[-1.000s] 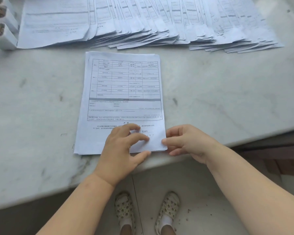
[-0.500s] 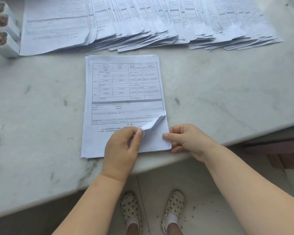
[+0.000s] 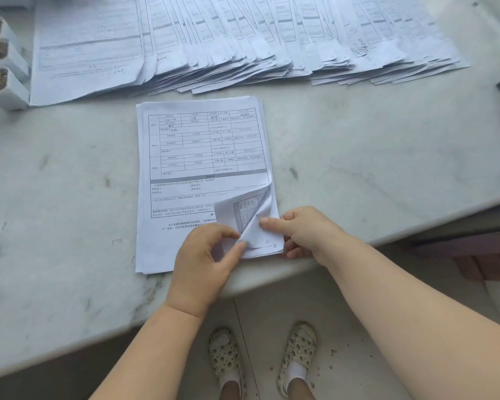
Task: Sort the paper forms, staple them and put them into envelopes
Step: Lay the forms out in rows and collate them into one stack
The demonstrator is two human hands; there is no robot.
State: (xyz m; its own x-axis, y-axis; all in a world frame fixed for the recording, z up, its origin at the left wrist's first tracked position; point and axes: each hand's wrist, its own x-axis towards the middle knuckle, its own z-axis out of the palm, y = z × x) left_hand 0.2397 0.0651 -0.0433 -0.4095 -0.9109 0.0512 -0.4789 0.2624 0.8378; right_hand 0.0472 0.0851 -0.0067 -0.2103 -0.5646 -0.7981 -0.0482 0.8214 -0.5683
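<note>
- The left hand (image 3: 207, 256) is pinching the near right corner of the top sheets between thumb and forefinger, and the curl (image 3: 244, 210) is standing higher and wider than half a second ago, now showing the printed table on the underside
- A second ago that corner was lying flat under both hands; now several sheets are peeling up together
- The right hand (image 3: 298, 230) is reaching a straight forefinger in beneath the raised corner, onto the page below, while its other fingers are curling loosely at the stack's near right edge
- The stack of forms (image 3: 202, 174) is sitting on the marble counter (image 3: 373, 157), near its front edge, with the fanned rows of sorted forms (image 3: 243, 39) lying across the far side
- This is looking like leafing through to separate one set; stapling and enveloping are not yet beginning
</note>
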